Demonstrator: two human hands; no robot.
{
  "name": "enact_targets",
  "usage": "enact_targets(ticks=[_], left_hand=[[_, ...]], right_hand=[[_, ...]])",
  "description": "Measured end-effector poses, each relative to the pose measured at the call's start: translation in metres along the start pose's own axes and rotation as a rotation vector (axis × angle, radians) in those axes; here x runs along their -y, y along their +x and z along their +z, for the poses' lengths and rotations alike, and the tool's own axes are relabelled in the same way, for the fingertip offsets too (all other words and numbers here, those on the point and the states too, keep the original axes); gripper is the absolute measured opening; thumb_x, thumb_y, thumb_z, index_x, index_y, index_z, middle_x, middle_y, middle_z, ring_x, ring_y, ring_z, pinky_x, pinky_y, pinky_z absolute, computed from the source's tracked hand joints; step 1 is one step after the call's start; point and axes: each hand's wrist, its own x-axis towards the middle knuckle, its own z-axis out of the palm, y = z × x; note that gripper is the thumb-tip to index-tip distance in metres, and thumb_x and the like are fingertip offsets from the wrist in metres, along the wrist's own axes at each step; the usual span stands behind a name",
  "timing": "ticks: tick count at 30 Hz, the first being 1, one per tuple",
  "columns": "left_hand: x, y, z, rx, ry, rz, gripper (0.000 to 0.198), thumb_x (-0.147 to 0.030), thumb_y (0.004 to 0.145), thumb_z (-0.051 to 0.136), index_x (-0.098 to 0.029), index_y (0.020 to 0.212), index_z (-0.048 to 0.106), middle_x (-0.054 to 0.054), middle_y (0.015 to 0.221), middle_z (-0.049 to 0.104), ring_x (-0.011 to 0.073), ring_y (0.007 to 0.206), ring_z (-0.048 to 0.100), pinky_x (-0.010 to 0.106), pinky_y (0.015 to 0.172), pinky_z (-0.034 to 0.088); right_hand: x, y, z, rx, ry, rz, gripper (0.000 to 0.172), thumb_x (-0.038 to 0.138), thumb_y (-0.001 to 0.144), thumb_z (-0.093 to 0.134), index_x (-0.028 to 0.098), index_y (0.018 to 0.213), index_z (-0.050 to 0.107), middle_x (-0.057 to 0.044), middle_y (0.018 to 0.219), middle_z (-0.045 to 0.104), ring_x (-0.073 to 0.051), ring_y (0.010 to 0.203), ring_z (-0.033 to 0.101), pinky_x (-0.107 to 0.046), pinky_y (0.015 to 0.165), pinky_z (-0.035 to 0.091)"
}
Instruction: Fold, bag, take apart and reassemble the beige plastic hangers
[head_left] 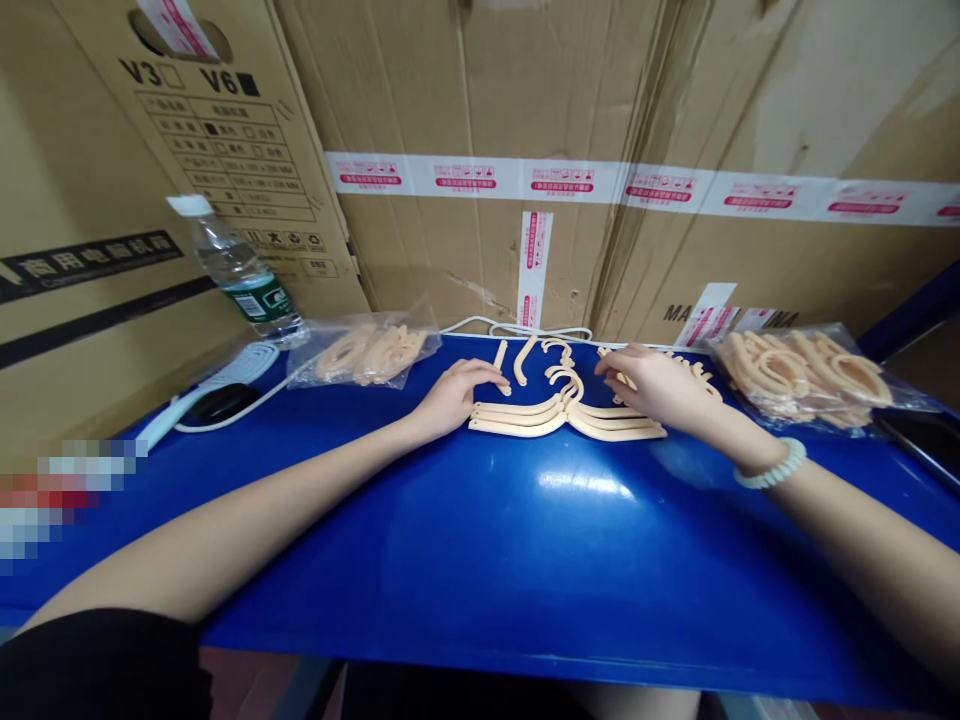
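Observation:
Cream plastic folding-hanger parts lie in the middle of the blue table. A neat nested stack of hangers point(517, 420) has its hooks in the centre and its arms spread to both sides. My left hand point(455, 393) is at the stack's left end, fingers closed around a short straight hanger arm point(500, 352) that shows above and below the fingertips. My right hand point(654, 382) is above the stack's right side, fingers curled on a hanger piece point(603, 352), partly hidden by them. Behind the stack lie a loose curved arm point(526, 362) and hooks point(556, 348).
Clear bags of hanger parts stand left point(367, 352) and right point(806, 375). At the left are a water bottle point(251, 285), a pale blue brush-like item point(232, 370) and a black object point(223, 403). A phone point(926, 440) lies far right. Cardboard boxes point(465, 260) wall the back, a white cable point(517, 327) before them.

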Motion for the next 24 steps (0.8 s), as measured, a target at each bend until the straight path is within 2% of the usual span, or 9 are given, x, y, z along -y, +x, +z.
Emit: enact_targets(ticks=[2,5,7,10,15,19,24], left_hand=[[0.001,0.0,0.0,-0.007,0.003,-0.016,0.057,0.006,0.082,0.036,-0.024,0.109,0.076,0.004,0.119,0.071,0.0208,0.11,0.063,0.042,0.103,0.047],[0.002,0.0,0.001,-0.023,0.009,-0.056,0.051,0.002,0.086,0.04,-0.026,0.107,0.077,0.004,0.116,0.07,0.0214,0.106,0.063,0.042,0.1,0.048],[0.004,0.0,0.001,-0.035,0.003,-0.077,0.044,-0.002,0.089,0.045,-0.026,0.106,0.078,0.005,0.114,0.069,0.0219,0.105,0.062,0.044,0.1,0.049],[0.006,0.001,0.002,-0.035,-0.016,-0.075,0.034,-0.008,0.092,0.052,-0.027,0.102,0.078,0.005,0.111,0.067,0.0223,0.107,0.061,0.046,0.104,0.048],[0.008,0.002,0.002,-0.023,-0.028,-0.073,0.026,-0.012,0.093,0.056,-0.025,0.099,0.078,0.006,0.112,0.064,0.0231,0.111,0.061,0.048,0.105,0.047],[0.007,0.003,0.002,-0.01,-0.022,-0.091,0.02,-0.015,0.093,0.06,-0.025,0.097,0.076,0.006,0.115,0.063,0.0239,0.113,0.06,0.049,0.106,0.046],[0.006,0.004,0.001,-0.001,-0.006,-0.105,0.02,-0.017,0.094,0.056,-0.023,0.09,0.075,0.006,0.119,0.061,0.0242,0.116,0.059,0.048,0.109,0.043]], right_hand=[[-0.002,0.016,0.001,0.069,0.011,-0.017,0.022,0.008,0.092,0.054,0.017,0.106,0.069,-0.01,0.099,0.072,-0.025,0.088,0.068,-0.032,0.078,0.051],[-0.008,0.038,0.008,0.161,0.018,-0.04,0.032,0.005,0.088,0.061,0.017,0.117,0.069,-0.011,0.111,0.069,-0.027,0.101,0.068,-0.033,0.083,0.052],[-0.013,0.049,0.015,0.188,0.032,-0.031,0.037,0.004,0.085,0.066,0.019,0.118,0.07,-0.012,0.116,0.067,-0.029,0.106,0.067,-0.033,0.084,0.052],[-0.016,0.058,0.023,0.188,0.074,-0.038,0.032,0.005,0.085,0.067,0.02,0.113,0.073,-0.01,0.115,0.066,-0.026,0.102,0.068,-0.031,0.083,0.052],[-0.015,0.061,0.028,0.12,0.187,-0.059,0.019,0.01,0.092,0.061,0.018,0.103,0.075,-0.01,0.109,0.067,-0.022,0.098,0.067,-0.031,0.088,0.05],[-0.018,0.061,0.027,0.014,0.311,-0.033,0.014,0.018,0.092,0.062,0.015,0.096,0.075,-0.01,0.098,0.068,-0.021,0.092,0.067,-0.032,0.085,0.051],[-0.009,0.047,0.013,-0.143,0.5,0.079,0.029,0.037,0.099,0.052,0.014,0.103,0.068,-0.01,0.094,0.068,-0.019,0.074,0.066,-0.031,0.066,0.055]])
